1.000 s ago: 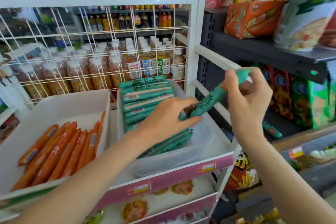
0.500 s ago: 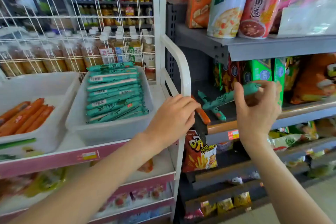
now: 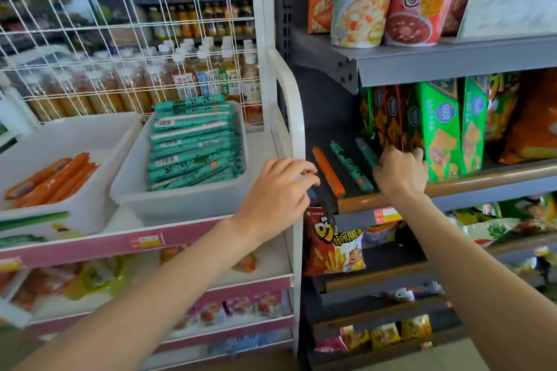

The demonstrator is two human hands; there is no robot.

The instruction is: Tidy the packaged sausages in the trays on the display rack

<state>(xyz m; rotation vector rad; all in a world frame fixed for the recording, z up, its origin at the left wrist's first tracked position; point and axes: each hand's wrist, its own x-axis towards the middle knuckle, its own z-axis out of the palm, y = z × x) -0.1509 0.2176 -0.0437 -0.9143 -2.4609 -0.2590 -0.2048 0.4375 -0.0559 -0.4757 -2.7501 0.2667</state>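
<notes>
Teal sausages (image 3: pixel 193 144), orange sausages (image 3: pixel 51 179), white trays (image 3: pixel 180 205), pink-edged rack (image 3: pixel 90 245)

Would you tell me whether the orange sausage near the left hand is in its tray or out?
Out. The orange sausage lies on the grey side shelf, beside a green sausage, well apart from the left tray holding the other orange ones.

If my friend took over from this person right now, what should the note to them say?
Left hand: fingers curled by the rack's edge, next to a black strip; whether it grips it is unclear.
Right hand: on the grey shelf, holding a green sausage.
Also on that shelf: one orange sausage, another green one.
Done: green tray neatly stacked.
Left: return the three strays; straighten the orange tray.
</notes>
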